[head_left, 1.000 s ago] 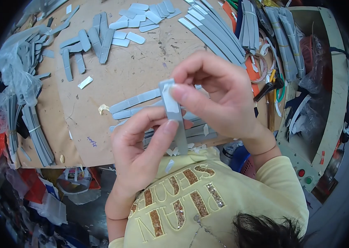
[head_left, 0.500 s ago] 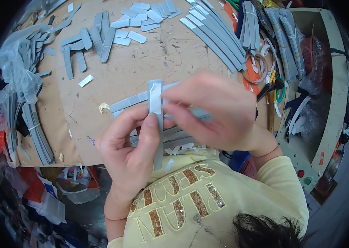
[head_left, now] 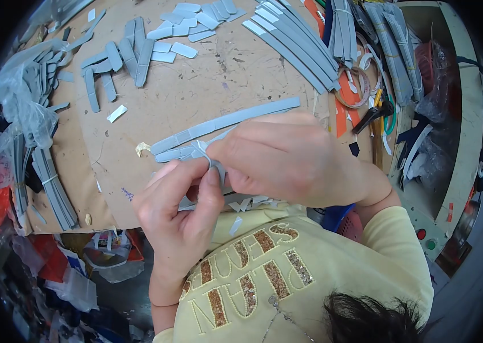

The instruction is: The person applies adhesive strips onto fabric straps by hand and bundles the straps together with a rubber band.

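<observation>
At counter (head_left: pixel 195 97) centre, both hands — left hand (head_left: pixel 181 208), right hand (head_left: pixel 287 157) — pinch one grey strip (head_left: pixel 202 150); finished-looking strips (head_left: pixel 124 54) heaped at eleven o'clock — bundles (head_left: pixel 50 186) untouched.

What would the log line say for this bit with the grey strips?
left hand: pinching grey strip | right hand: gripping same strip | long grey strips: lying on brown cardboard worktop

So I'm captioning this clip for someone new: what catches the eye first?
Both hands meet at the picture's middle: the left hand and the right hand pinch a small grey strip between their fingertips. Behind them on the brown worktop lie long grey strips, with shorter grey pieces scattered at top left.
</observation>
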The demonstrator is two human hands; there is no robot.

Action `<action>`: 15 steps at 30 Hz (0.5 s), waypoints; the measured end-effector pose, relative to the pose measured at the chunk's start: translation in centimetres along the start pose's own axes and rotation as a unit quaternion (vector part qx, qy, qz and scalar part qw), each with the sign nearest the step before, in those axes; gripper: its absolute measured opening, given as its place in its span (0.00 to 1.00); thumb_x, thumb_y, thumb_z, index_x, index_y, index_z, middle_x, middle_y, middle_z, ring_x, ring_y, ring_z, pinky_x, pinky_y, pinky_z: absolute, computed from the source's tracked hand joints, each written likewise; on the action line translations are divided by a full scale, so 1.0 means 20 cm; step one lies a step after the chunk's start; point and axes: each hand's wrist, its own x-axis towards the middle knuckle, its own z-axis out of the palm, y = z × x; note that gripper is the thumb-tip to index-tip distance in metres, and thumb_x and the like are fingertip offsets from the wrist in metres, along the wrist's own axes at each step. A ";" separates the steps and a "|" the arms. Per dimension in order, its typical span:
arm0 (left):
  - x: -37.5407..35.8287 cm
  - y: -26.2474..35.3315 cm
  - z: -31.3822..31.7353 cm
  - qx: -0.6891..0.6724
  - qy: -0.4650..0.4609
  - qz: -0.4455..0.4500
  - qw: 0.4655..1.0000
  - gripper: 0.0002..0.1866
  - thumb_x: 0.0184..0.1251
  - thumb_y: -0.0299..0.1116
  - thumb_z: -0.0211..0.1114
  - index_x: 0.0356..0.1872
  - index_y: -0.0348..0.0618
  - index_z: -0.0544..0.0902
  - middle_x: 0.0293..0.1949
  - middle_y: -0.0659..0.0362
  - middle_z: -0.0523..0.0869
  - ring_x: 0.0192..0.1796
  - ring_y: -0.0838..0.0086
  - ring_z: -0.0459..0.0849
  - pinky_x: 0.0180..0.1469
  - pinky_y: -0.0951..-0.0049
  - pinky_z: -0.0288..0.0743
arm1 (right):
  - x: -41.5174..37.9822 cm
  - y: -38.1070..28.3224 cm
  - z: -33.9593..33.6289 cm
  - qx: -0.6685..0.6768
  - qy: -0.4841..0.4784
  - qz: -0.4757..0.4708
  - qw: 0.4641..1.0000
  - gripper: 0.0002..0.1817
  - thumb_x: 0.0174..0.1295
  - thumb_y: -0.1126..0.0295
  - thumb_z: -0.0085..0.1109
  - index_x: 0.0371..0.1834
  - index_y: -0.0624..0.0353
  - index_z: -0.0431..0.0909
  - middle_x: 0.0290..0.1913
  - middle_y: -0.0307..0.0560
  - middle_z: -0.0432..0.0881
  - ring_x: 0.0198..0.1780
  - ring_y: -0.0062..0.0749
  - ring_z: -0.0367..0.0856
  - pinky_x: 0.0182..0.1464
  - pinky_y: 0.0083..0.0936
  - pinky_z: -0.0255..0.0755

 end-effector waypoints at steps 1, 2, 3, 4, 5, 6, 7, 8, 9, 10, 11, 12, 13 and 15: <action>0.00 0.00 -0.01 -0.018 -0.017 -0.013 1.000 0.04 0.54 0.16 0.60 0.30 0.32 0.82 0.22 0.59 0.80 0.22 0.79 0.67 0.25 0.82 0.63 | 0.00 0.02 0.00 0.010 -0.001 -0.004 1.000 0.11 0.44 0.83 0.62 0.34 0.62 0.80 0.26 0.39 0.79 0.23 0.25 0.72 0.26 0.19 0.68; 0.00 0.00 -0.02 -0.037 -0.034 -0.026 0.998 0.04 0.54 0.16 0.60 0.30 0.32 0.82 0.22 0.59 0.80 0.22 0.79 0.67 0.25 0.82 0.63 | 0.00 0.03 -0.01 0.020 -0.002 -0.007 1.000 0.11 0.44 0.83 0.62 0.34 0.62 0.80 0.26 0.38 0.79 0.23 0.25 0.71 0.26 0.19 0.67; 0.00 0.00 -0.02 -0.055 -0.051 -0.039 0.996 0.05 0.55 0.17 0.60 0.31 0.31 0.82 0.22 0.59 0.80 0.22 0.80 0.68 0.25 0.82 0.64 | -0.01 0.04 -0.01 0.029 -0.003 -0.011 1.000 0.12 0.43 0.83 0.62 0.33 0.61 0.79 0.26 0.38 0.78 0.23 0.25 0.71 0.26 0.19 0.67; -0.01 0.01 -0.03 -0.055 -0.052 -0.039 0.996 0.05 0.55 0.17 0.60 0.31 0.31 0.82 0.22 0.59 0.80 0.22 0.80 0.68 0.25 0.82 0.64 | -0.01 0.04 -0.02 0.029 -0.002 -0.010 1.000 0.12 0.43 0.83 0.62 0.33 0.61 0.79 0.26 0.38 0.78 0.23 0.25 0.71 0.26 0.19 0.67; -0.01 0.02 -0.03 -0.084 -0.057 -0.079 0.992 0.05 0.56 0.17 0.59 0.32 0.31 0.82 0.22 0.59 0.81 0.22 0.80 0.69 0.26 0.83 0.64 | -0.02 0.04 -0.03 0.041 -0.003 0.015 0.999 0.11 0.44 0.83 0.61 0.33 0.61 0.79 0.26 0.38 0.78 0.22 0.25 0.70 0.26 0.19 0.66; -0.01 0.03 -0.03 -0.112 -0.062 -0.118 0.985 0.05 0.57 0.17 0.59 0.32 0.31 0.82 0.23 0.59 0.81 0.23 0.80 0.70 0.26 0.83 0.65 | -0.03 0.04 -0.04 0.054 -0.004 0.039 0.998 0.11 0.44 0.83 0.60 0.32 0.61 0.78 0.26 0.37 0.78 0.22 0.25 0.70 0.26 0.18 0.65; -0.02 0.04 -0.03 -0.141 -0.067 -0.158 0.975 0.06 0.57 0.17 0.58 0.33 0.31 0.82 0.23 0.59 0.81 0.23 0.80 0.71 0.26 0.84 0.66 | -0.03 0.04 -0.06 0.066 -0.004 0.064 0.996 0.10 0.44 0.83 0.60 0.32 0.60 0.78 0.25 0.37 0.78 0.22 0.25 0.69 0.25 0.18 0.65; -0.02 0.05 -0.03 -0.168 -0.071 -0.197 0.963 0.06 0.58 0.17 0.58 0.34 0.31 0.82 0.23 0.59 0.81 0.23 0.80 0.72 0.27 0.84 0.66 | -0.04 0.04 -0.06 0.078 -0.005 0.088 0.993 0.10 0.44 0.83 0.59 0.31 0.60 0.77 0.25 0.37 0.78 0.22 0.25 0.69 0.25 0.17 0.64; -0.02 0.05 -0.03 -0.168 -0.072 -0.196 0.963 0.06 0.58 0.17 0.58 0.34 0.31 0.82 0.23 0.59 0.81 0.23 0.80 0.72 0.27 0.84 0.66 | -0.05 0.04 -0.07 0.078 -0.004 0.089 0.993 0.10 0.44 0.83 0.59 0.31 0.60 0.77 0.25 0.37 0.78 0.22 0.25 0.69 0.25 0.17 0.64; -0.02 0.06 -0.03 -0.170 -0.077 -0.211 0.959 0.06 0.59 0.18 0.57 0.35 0.31 0.82 0.23 0.59 0.81 0.23 0.80 0.72 0.27 0.85 0.67 | -0.06 0.04 -0.06 0.095 -0.006 0.108 0.990 0.09 0.45 0.83 0.58 0.31 0.60 0.77 0.25 0.37 0.78 0.22 0.25 0.69 0.25 0.17 0.64; -0.02 0.06 -0.03 -0.173 -0.082 -0.226 0.955 0.06 0.60 0.18 0.57 0.35 0.30 0.82 0.24 0.59 0.82 0.23 0.80 0.73 0.28 0.85 0.67 | -0.08 0.04 -0.06 0.112 -0.009 0.125 0.986 0.08 0.46 0.83 0.58 0.30 0.60 0.77 0.25 0.37 0.78 0.22 0.25 0.68 0.25 0.17 0.63; -0.02 0.06 -0.03 -0.175 -0.088 -0.239 0.951 0.06 0.61 0.18 0.57 0.36 0.30 0.82 0.24 0.58 0.82 0.24 0.80 0.74 0.28 0.85 0.68 | -0.09 0.05 -0.06 0.127 -0.011 0.143 0.982 0.08 0.47 0.83 0.57 0.30 0.60 0.77 0.25 0.37 0.78 0.22 0.26 0.68 0.26 0.17 0.63; -0.02 0.07 -0.03 -0.178 -0.093 -0.251 0.947 0.07 0.62 0.18 0.56 0.37 0.30 0.82 0.24 0.58 0.82 0.24 0.80 0.75 0.29 0.86 0.69 | -0.10 0.05 -0.06 0.142 -0.012 0.160 0.977 0.07 0.48 0.83 0.56 0.29 0.60 0.76 0.25 0.37 0.78 0.22 0.26 0.68 0.26 0.16 0.62; -0.03 0.07 -0.04 -0.169 -0.094 -0.257 0.947 0.06 0.62 0.19 0.56 0.37 0.30 0.82 0.24 0.58 0.82 0.24 0.81 0.74 0.28 0.86 0.68 | -0.13 0.06 -0.08 0.186 0.011 0.197 0.962 0.06 0.49 0.83 0.56 0.28 0.60 0.76 0.25 0.37 0.78 0.23 0.26 0.68 0.27 0.17 0.63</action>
